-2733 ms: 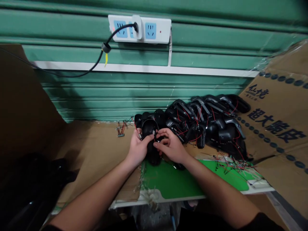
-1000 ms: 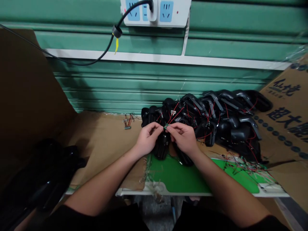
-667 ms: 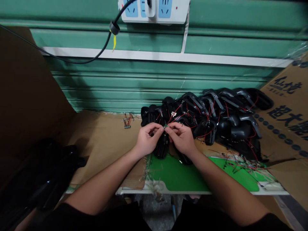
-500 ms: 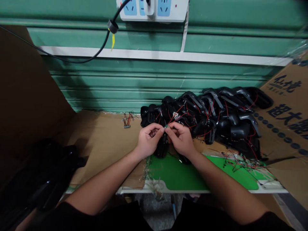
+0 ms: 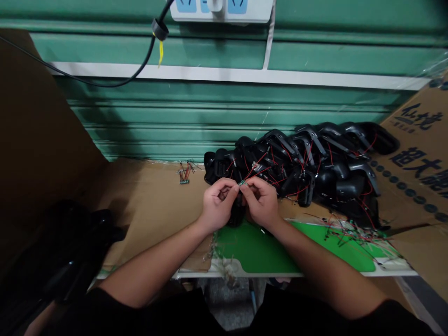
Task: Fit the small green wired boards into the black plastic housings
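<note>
Head view, left hand, right hand meeting, fingers pinching tiny circuit board

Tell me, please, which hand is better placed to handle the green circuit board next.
Probably the right hand: its fingertips sit against the small green circuit board, on the side where the red wires run off.

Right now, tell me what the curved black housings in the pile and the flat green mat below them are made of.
The curved black housings look like moulded plastic: smooth, with a soft sheen along their curves. The flat green mat looks like rubber or silicone, with an even, low-sheen surface, though the look alone can't settle which.
</note>
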The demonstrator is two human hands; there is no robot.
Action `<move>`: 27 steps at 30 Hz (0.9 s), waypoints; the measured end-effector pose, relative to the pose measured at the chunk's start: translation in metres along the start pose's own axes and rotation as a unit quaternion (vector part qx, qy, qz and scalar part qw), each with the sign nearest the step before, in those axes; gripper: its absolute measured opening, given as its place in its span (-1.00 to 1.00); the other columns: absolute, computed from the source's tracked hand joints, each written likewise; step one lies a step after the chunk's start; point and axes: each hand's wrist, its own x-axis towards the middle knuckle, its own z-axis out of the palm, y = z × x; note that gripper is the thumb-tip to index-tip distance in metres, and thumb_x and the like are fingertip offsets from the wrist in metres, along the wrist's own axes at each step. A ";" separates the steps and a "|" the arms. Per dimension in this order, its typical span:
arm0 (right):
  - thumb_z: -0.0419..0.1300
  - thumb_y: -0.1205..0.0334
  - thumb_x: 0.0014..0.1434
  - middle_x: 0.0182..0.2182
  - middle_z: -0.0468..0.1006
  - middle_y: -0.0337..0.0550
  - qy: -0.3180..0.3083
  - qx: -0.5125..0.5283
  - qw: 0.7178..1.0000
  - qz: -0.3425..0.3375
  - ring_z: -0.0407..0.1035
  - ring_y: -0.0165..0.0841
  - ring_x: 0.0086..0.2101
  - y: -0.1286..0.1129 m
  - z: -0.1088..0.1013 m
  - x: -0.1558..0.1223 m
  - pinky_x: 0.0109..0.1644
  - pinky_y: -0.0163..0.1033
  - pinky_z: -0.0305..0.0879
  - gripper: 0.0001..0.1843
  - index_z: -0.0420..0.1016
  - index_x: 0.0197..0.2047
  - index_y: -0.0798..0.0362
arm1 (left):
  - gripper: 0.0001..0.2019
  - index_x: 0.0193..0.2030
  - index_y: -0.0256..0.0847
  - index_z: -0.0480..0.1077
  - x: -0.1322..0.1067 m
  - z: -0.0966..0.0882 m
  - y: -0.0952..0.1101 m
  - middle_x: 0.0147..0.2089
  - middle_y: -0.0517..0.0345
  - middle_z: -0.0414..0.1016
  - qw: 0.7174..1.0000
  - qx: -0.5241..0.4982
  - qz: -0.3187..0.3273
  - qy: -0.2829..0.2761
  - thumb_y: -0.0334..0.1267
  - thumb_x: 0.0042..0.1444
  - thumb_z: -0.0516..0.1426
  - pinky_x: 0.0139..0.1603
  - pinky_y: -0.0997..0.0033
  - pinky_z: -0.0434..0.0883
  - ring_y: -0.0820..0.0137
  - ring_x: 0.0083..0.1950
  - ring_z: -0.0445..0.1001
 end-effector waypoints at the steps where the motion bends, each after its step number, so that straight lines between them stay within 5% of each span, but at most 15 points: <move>1: 0.27 0.15 0.42 -0.51 0.44 -0.21 0.005 -0.005 1.000 -0.002 0.34 -0.42 -0.52 0.000 0.000 -0.001 -0.43 -0.28 0.24 -0.74 0.45 -0.31 0.07 | -0.60 -0.25 -0.39 0.45 0.000 0.001 -0.001 -0.23 0.09 0.47 1.000 0.001 0.005 0.003 0.02 0.16 0.28 -0.21 0.70 0.44 0.69 -0.26 0.46; 7: 0.29 0.24 0.39 -0.35 0.53 -0.15 0.029 0.002 0.999 -0.046 0.38 -0.44 -0.46 -0.002 0.000 -0.001 -0.38 -0.27 0.31 -0.82 0.50 -0.28 0.08 | -0.60 -0.29 -0.39 0.44 0.005 -0.002 0.009 -0.25 0.09 0.50 0.999 -0.025 -0.022 0.020 -0.01 0.12 0.31 -0.22 0.68 0.46 0.68 -0.30 0.47; 13: 0.33 0.25 0.33 -0.37 0.52 -0.16 -0.004 -0.052 0.997 -0.054 0.38 -0.42 -0.43 -0.008 -0.004 -0.003 -0.36 -0.25 0.34 -0.70 0.33 -0.39 0.05 | -0.67 -0.43 -0.40 0.24 0.026 -0.026 0.021 0.28 -0.05 0.49 0.988 -0.111 -0.002 0.106 -0.18 0.11 0.23 0.02 0.49 0.58 0.49 0.04 0.60; 18: 0.33 0.27 0.34 -0.38 0.56 -0.22 -0.037 -0.082 0.993 -0.074 0.44 -0.42 -0.46 -0.010 -0.008 -0.007 -0.35 -0.26 0.40 -0.91 0.49 -0.16 0.02 | -0.67 -0.41 -0.34 0.10 0.039 -0.043 0.035 0.03 -0.01 0.63 0.982 -0.118 0.035 0.145 -0.19 0.13 0.17 0.27 0.36 0.54 0.48 0.11 0.61; 24: 0.29 0.32 0.36 -0.34 0.57 -0.20 -0.062 -0.061 0.995 -0.046 0.50 -0.40 -0.41 -0.006 -0.007 -0.009 -0.30 -0.27 0.45 -0.89 0.50 -0.04 0.03 | -0.65 -0.34 -0.37 0.37 0.042 -0.043 0.019 -0.30 0.04 0.57 0.993 0.092 -0.058 0.050 -0.06 0.07 0.28 -0.22 0.59 0.38 0.61 -0.32 0.47; 27: 0.26 0.27 0.40 -0.27 0.58 -0.14 -0.055 -0.027 0.998 -0.016 0.53 -0.38 -0.36 -0.004 -0.006 -0.007 -0.26 -0.26 0.49 -0.89 0.46 -0.03 0.05 | -0.62 -0.21 -0.36 0.43 0.041 -0.043 0.012 -0.24 0.04 0.57 0.990 0.081 -0.116 -0.009 -0.01 0.09 0.27 -0.28 0.58 0.33 0.60 -0.32 0.47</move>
